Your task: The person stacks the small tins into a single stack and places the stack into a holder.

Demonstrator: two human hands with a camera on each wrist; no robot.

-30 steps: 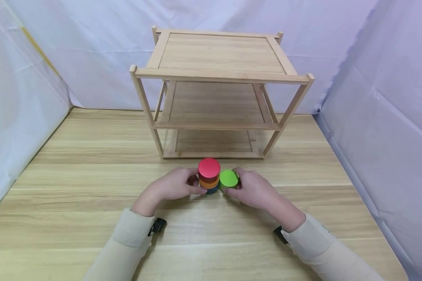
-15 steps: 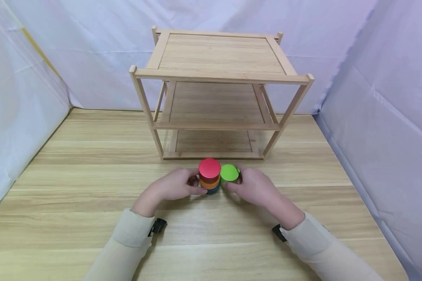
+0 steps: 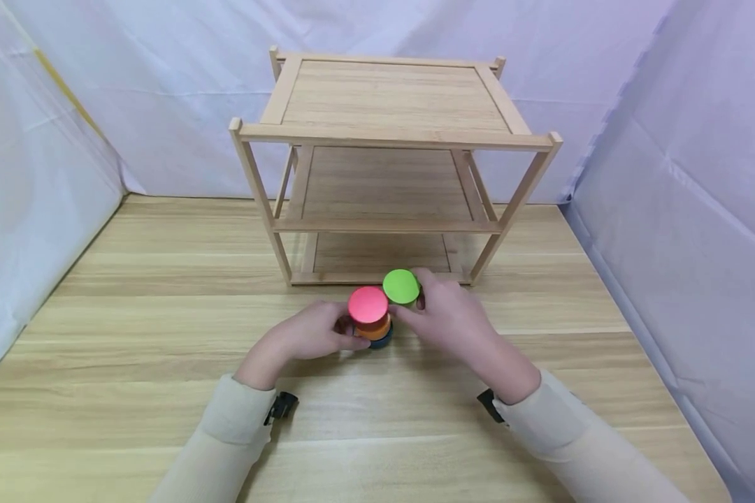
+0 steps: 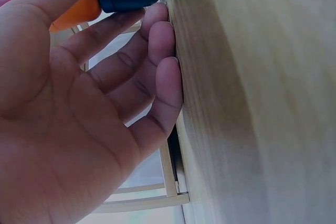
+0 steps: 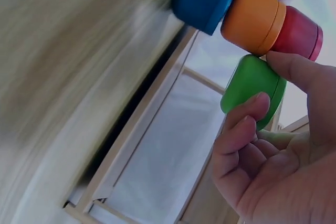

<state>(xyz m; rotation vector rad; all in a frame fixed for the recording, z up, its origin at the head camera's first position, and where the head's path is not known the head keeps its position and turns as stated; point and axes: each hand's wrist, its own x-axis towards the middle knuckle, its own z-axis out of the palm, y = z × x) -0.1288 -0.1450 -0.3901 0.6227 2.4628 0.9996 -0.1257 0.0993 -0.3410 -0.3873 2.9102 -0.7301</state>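
Note:
Three small round lidded tins stand stacked in front of the rack: a blue tin (image 5: 202, 1) at the bottom, an orange tin (image 5: 252, 18) in the middle and a red tin (image 3: 368, 304) on top. In the right wrist view the orange and red tins sit offset from the blue one. My left hand (image 3: 317, 330) holds the low part of the stack from the left, thumb in front, its other fingertips down at the table. My right hand (image 3: 449, 311) grips a green tin (image 5: 252, 85) between thumb and fingers, raised beside the orange and red tins.
A three-level wooden rack (image 3: 396, 136) stands right behind the tins, its lowest front rail close to the green one. The wooden table (image 3: 163, 293) spreads around, with white cloth walls (image 3: 182, 91) at the back and sides.
My right hand has lifted the green tin up from the table, slightly left and toward the rack. The red and orange tins have shifted a little left over the blue one; my left hand stays put.

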